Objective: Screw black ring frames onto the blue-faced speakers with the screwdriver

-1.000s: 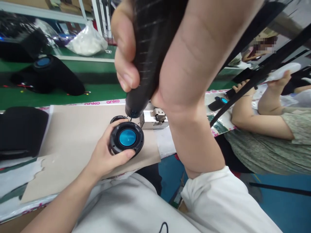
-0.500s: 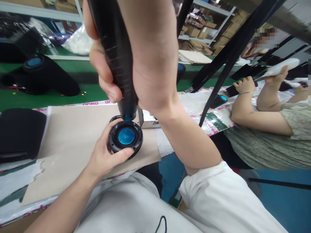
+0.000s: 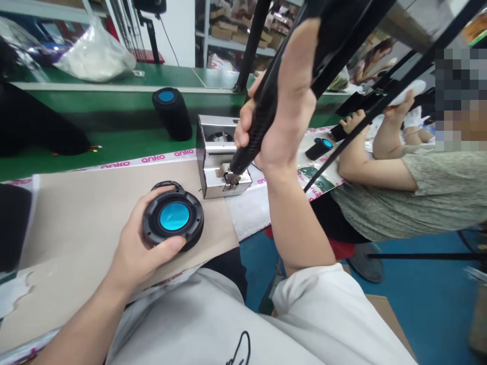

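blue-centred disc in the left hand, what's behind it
Part of a black rim shows past the upper edge of the disc; anything else there is covered by disc and left hand.

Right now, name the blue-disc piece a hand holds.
The round piece in the left hand; the bench cylinder and the cylinder near the co-worker's arm are untouched.

One screwdriver shows, with perhaps three black cylinders.

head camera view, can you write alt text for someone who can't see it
Left hand grips a round black part with a blue centre; right hand holds a black power tool, tip at a metal box.
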Demonstrator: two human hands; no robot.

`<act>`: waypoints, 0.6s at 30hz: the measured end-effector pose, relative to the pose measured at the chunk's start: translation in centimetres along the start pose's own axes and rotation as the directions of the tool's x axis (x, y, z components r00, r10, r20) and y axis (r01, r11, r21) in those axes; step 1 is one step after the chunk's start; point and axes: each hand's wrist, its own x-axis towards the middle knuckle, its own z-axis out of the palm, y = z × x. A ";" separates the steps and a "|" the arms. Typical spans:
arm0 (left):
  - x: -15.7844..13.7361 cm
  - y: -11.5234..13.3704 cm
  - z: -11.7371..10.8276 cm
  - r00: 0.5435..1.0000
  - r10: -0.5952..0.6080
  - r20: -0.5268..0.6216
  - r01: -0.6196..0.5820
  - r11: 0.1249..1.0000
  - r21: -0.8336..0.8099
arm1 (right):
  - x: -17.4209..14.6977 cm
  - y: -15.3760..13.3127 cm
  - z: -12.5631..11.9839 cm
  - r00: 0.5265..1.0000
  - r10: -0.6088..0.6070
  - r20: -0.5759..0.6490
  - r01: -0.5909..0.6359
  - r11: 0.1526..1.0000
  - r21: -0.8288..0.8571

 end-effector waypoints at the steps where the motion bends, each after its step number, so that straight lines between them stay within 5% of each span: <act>1: 0.0 -0.1 -0.1 1.000 0.003 -0.006 -0.003 1.000 0.013 | -0.2 0.8 -0.7 1.000 0.005 -0.012 -0.005 1.000 -0.023; 7: -0.1 -0.1 -0.2 1.000 0.019 -0.001 -0.019 0.998 0.057 | -0.9 2.9 -1.7 0.995 0.070 0.064 -0.069 0.997 -0.026; 12: 0.0 -0.2 -0.2 1.000 0.016 -0.017 -0.016 1.000 0.021 | -2.1 3.1 -1.2 0.991 0.130 -0.031 -0.129 0.991 0.018; 16: 0.3 -0.3 -0.2 1.000 0.020 -0.005 -0.020 1.000 -0.012 | -1.8 -1.8 -0.6 0.985 0.175 0.009 -0.175 0.984 0.036; 17: 0.4 -0.3 -0.2 1.000 0.026 -0.004 -0.026 0.999 -0.018 | -1.5 -3.7 0.0 0.979 0.180 0.093 -0.182 0.983 0.014; 18: 0.4 -0.3 -0.2 1.000 0.030 0.001 -0.030 0.999 -0.024 | -1.3 -5.6 0.7 0.927 0.315 0.204 -0.301 0.949 -0.096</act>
